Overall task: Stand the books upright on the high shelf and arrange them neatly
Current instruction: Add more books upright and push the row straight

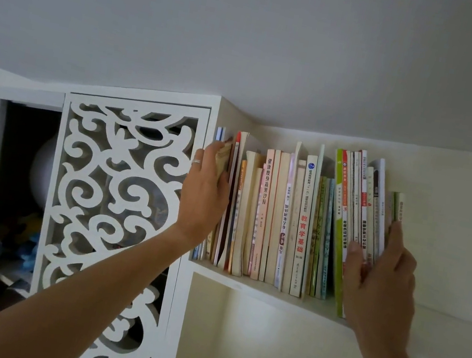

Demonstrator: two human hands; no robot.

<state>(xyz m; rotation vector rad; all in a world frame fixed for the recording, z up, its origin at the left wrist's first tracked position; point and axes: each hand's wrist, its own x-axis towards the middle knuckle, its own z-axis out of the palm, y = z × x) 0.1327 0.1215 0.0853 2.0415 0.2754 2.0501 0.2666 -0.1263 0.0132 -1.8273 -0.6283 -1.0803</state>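
Far left, a cabinet (pixel 17 203) is standing open and dark, with a white fretwork door (pixel 114 220) beside it. My left hand (pixel 205 192), ring (pixel 196 162) on one finger, is reaching up to the left end of the high shelf (pixel 259 288); its fingers are curling round a tan book (pixel 223 157) at that end, gripping it near the top. The books (pixel 284 219) are standing in one row along the shelf, spines out, mostly upright in the middle. Toward the right a green-spined book (pixel 339 238) and its neighbours are leaning left. My right hand (pixel 381 280) is holding that right-hand group: thumb on the spines, fingers going round the last books, index fingertip up against a small green book (pixel 398 207) at the row's end. Below the shelf, a pale wall (pixel 260 356) is showing.
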